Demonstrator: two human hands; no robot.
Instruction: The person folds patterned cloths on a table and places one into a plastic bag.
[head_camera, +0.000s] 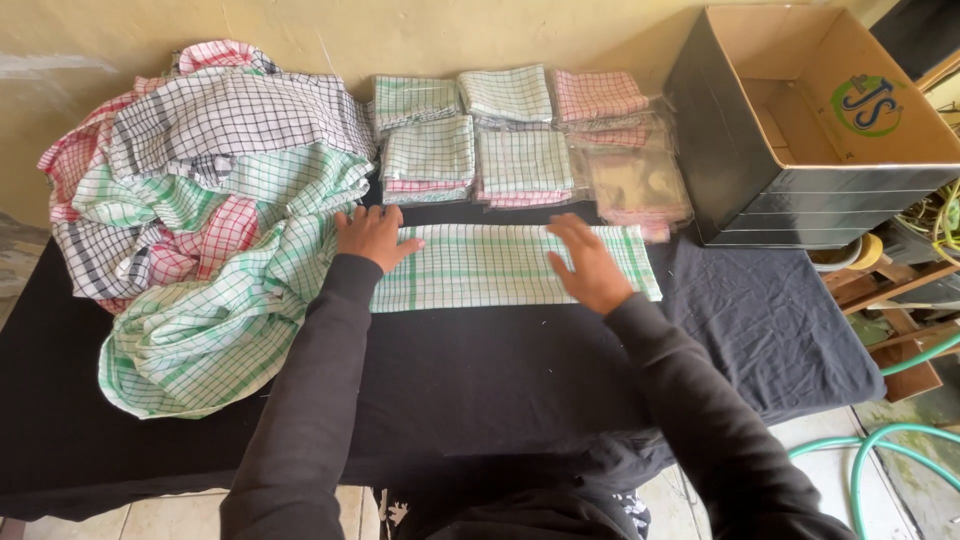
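Observation:
A green-and-white checked cloth (480, 265) lies folded into a long strip on the black table cover (480, 370). My left hand (372, 236) rests flat on the strip's left end, fingers spread. My right hand (585, 265) lies flat on the strip toward its right end, slightly blurred. Neither hand grips anything. Dark sleeves cover both arms.
A heap of unfolded checked cloths (200, 210) in green, red and black fills the table's left. Stacks of folded cloths (470, 145), some in clear bags (635, 180), stand behind the strip. An open cardboard box (800, 150) sits at the right. A green hose (880, 450) lies on the floor.

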